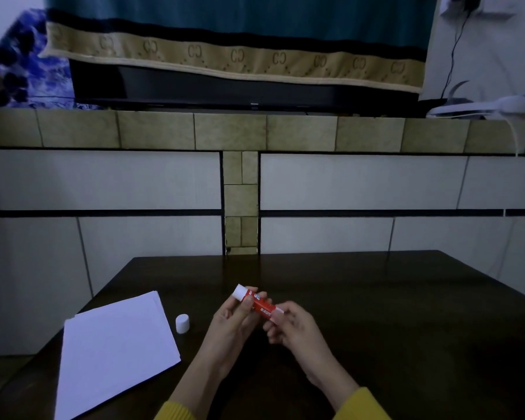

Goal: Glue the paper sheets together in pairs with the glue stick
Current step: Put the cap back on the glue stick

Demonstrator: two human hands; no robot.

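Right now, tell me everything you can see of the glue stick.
The glue stick is a short red tube with white print too blurred to read, and white at both ends. Its cap is off and stands on the dark table beside the paper stack. The tube is held above the table, tilted, its upper end pointing up and left. The left hand grips the middle; the right hand pinches the lower white end.

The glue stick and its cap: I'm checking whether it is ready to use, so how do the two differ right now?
The glue stick is held tilted above the table in both hands, left hand and right hand; the cap stands upright alone on the table, beside the paper sheets. The glue stick is long and mostly red; the cap is short and all white. Both have white plastic.
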